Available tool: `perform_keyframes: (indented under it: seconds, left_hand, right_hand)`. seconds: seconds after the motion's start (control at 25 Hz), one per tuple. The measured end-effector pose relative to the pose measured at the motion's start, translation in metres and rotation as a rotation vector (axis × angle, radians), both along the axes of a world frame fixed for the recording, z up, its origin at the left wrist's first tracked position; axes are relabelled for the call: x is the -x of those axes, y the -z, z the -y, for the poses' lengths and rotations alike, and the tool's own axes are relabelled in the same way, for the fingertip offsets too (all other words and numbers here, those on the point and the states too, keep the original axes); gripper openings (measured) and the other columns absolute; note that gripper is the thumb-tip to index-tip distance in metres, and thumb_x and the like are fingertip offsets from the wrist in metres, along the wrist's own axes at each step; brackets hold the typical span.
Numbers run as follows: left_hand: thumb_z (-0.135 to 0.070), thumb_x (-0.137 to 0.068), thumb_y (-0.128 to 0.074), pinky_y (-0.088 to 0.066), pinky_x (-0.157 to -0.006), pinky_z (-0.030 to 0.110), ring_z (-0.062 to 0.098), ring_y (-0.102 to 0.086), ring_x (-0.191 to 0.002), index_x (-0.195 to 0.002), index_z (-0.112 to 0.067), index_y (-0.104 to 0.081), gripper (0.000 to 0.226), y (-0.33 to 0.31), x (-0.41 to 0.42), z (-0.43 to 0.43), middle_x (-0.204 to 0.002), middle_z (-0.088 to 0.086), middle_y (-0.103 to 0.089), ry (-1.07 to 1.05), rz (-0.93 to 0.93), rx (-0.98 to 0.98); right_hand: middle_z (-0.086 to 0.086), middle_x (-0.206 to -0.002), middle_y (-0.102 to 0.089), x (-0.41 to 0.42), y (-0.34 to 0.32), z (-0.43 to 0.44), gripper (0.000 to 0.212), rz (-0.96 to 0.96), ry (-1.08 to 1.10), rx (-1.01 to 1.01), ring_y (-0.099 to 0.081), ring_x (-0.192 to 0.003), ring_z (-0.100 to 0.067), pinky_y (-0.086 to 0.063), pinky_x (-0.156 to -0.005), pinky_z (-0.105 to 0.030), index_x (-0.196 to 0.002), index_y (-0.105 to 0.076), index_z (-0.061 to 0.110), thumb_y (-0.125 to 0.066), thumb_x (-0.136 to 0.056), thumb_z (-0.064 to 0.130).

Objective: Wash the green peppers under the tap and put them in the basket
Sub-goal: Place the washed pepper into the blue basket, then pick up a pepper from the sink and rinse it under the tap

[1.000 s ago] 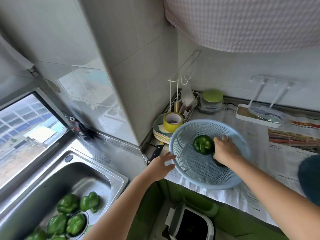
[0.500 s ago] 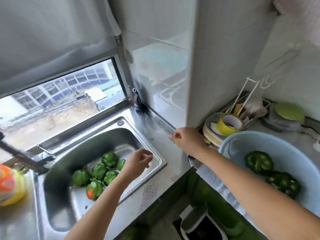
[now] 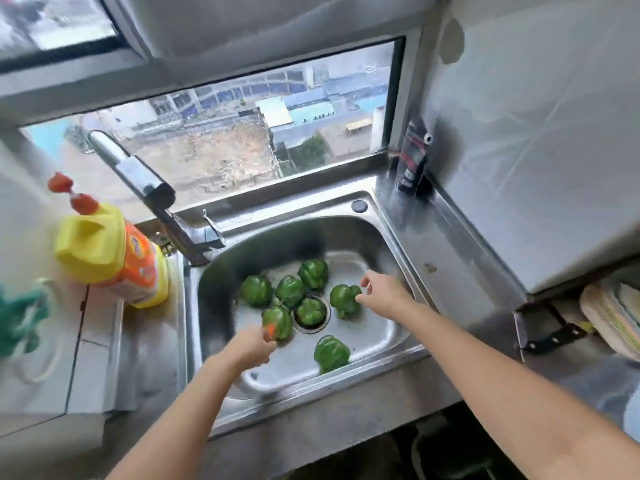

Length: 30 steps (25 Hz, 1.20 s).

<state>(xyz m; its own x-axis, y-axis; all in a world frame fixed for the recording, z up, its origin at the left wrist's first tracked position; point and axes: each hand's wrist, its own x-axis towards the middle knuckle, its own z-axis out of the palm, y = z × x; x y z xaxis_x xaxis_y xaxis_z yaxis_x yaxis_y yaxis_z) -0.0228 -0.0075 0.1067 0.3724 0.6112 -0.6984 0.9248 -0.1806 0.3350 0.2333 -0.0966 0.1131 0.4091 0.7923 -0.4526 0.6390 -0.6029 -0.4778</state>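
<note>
Several green peppers lie in the steel sink (image 3: 391,341), clustered around the drain. My left hand (image 3: 251,348) reaches in from the near edge, its loosely curled fingertips at a pepper with an orange patch (image 3: 278,320). Over the sink's right side, my right hand (image 3: 382,292) has thumb and forefinger spread apart beside another green pepper (image 3: 343,299). Neither hand holds anything. One pepper (image 3: 330,353) lies apart near the front wall. The tap (image 3: 145,181) stands at the back left, and I see no water running. The basket is out of view.
A yellow and orange detergent bottle (image 3: 114,258) stands on the counter left of the sink. A green cloth (image 3: 17,320) is at the far left. A black knife (image 3: 550,337) and stacked plates (image 3: 613,317) sit at the right edge. A window runs behind the sink.
My view has swung left from the basket to the sink. Both hands have left the basket and counter edge and moved down into the sink among the peppers.
</note>
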Motion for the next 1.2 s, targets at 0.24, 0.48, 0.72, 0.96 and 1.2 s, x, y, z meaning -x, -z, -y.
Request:
perform_keyframes:
  seconds: [0.24, 0.48, 0.72, 0.96, 1.2]
  left_hand:
    - [-0.025, -0.097, -0.039, -0.047, -0.052, 0.017, 0.008, -0.064, -0.052, -0.106, -0.005, -0.057, 0.028, 0.034, 0.034, -0.018, -0.057, -0.004, -0.069, -0.031, -0.126, 0.397]
    - [-0.027, -0.099, -0.037, -0.046, -0.050, 0.014, 0.002, -0.061, -0.047, -0.111, 0.001, -0.056, 0.036, 0.037, 0.034, -0.020, -0.081, 0.004, -0.075, -0.076, -0.162, 0.444]
    - [-0.025, -0.094, -0.037, -0.048, -0.067, 0.028, 0.014, -0.052, -0.049, -0.068, -0.009, -0.048, 0.032, 0.040, 0.019, -0.014, -0.096, 0.016, -0.073, 0.030, -0.311, 0.233]
    - [-0.031, -0.097, -0.036, -0.051, -0.076, 0.031, 0.017, -0.058, -0.055, -0.111, -0.001, -0.053, 0.038, 0.029, 0.010, -0.009, -0.102, 0.016, -0.072, -0.021, -0.373, 0.317]
    - [-0.054, -0.095, -0.037, -0.053, -0.086, 0.035, 0.027, -0.063, -0.106, -0.128, -0.005, -0.050, 0.061, -0.001, -0.005, -0.012, -0.117, 0.012, -0.062, -0.640, 0.206, 0.519]
  right_hand:
    - [-0.016, -0.150, -0.031, 0.004, 0.071, -0.053, 0.073, -0.016, -0.125, 0.167, -0.037, -0.135, -0.032, -0.035, -0.108, -0.037, -0.146, -0.029, 0.021, -0.065, -0.082, 0.023]
    - [-0.011, -0.158, -0.008, 0.014, 0.105, -0.071, 0.080, 0.208, -0.571, 0.311, -0.021, -0.140, -0.039, -0.037, -0.107, -0.044, -0.150, -0.016, 0.033, -0.053, -0.085, 0.004]
    - [-0.011, -0.132, -0.033, -0.006, 0.122, -0.059, 0.076, 0.172, -0.357, 0.264, -0.041, -0.116, -0.031, -0.047, -0.088, -0.039, -0.132, -0.038, 0.028, -0.081, -0.069, 0.033]
    - [-0.010, -0.115, -0.046, -0.021, 0.089, -0.065, 0.065, 0.007, -0.226, 0.172, -0.053, -0.088, -0.026, -0.047, -0.074, -0.032, -0.113, -0.045, 0.022, -0.084, -0.062, 0.037]
    - [-0.006, -0.111, -0.057, 0.030, 0.007, -0.083, 0.059, -0.696, -0.069, -0.170, -0.063, -0.095, -0.018, -0.056, -0.077, -0.026, -0.112, -0.051, 0.024, -0.086, -0.065, 0.031]
